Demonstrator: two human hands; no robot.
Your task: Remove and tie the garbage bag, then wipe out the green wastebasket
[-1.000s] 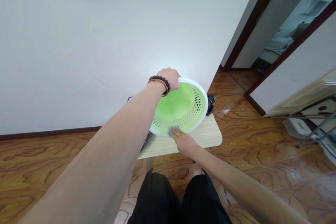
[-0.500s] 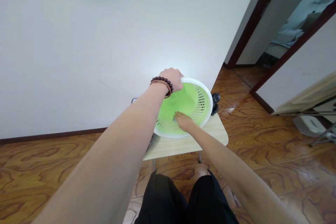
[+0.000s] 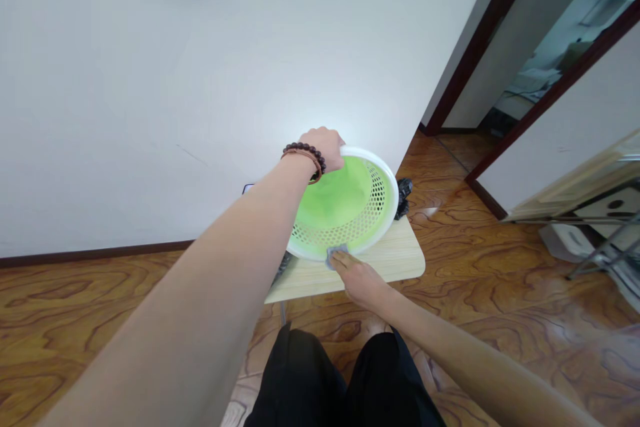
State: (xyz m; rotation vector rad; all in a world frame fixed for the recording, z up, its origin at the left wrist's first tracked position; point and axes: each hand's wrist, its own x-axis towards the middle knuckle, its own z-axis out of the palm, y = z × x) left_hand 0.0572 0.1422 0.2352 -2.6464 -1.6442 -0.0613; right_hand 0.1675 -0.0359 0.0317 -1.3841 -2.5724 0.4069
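A green and white plastic basket (image 3: 391, 210) with perforated sides rests on a small pale wooden-topped table (image 3: 395, 257), its mouth facing me. My left hand (image 3: 325, 147), with a beaded bracelet at the wrist, is closed over the far rim. At the near rim, my right hand (image 3: 357, 280) presses a small grey cloth (image 3: 336, 252) against the white edge. My left forearm hides the basket's left part.
Black plastic bags lie on the table at the right (image 3: 403, 197) and, partly hidden, at the left. A white wall (image 3: 200, 80) stands right behind the table. A doorway opens at the right, with a white bin (image 3: 565, 242) on the wooden floor (image 3: 100, 320).
My right hand has moved with the cloth from inside the basket toward me, up to the near rim. My left hand keeps its grip on the far rim.
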